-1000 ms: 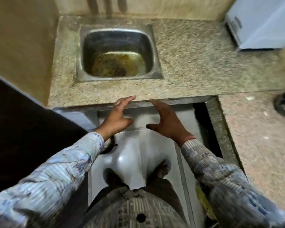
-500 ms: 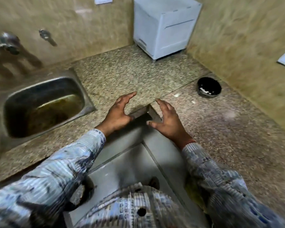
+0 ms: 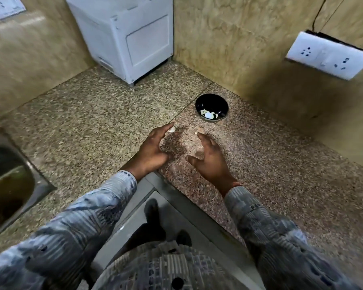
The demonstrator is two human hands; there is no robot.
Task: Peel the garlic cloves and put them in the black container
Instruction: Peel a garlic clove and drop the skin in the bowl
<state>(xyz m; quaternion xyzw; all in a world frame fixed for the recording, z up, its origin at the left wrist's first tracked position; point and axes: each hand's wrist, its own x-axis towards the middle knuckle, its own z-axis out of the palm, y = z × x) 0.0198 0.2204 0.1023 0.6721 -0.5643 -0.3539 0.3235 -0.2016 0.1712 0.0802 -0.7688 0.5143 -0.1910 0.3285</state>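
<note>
1. Your left hand (image 3: 155, 149) hovers low over the speckled brown granite counter (image 3: 281, 164). Its fingers are spread and loosely bent, and it grips nothing. Your right hand (image 3: 212, 162) is likewise open and empty, with the palm turned inward.
2. The small whitish garlic clove (image 3: 172, 129) lies on the counter right at the tip of your left forefinger. I cannot tell whether the finger touches it.
3. A tiny pale scrap (image 3: 196, 133) sits just beyond your right fingertips. It is too small to say whether it is skin or clove.
4. The round black container (image 3: 211, 100) stands farther out, beyond both hands and a little to the right, near the wall corner. A few white pieces (image 3: 208, 116) lie in its near side.
5. The clove lies straight ahead of your left hand and well nearer to it than to your right. Its long axis seems to run roughly crosswise to that forefinger, though it is too small to be sure.
6. Your left hand looks best placed to pinch it up. Your right hand is the one nearer the container.
</note>
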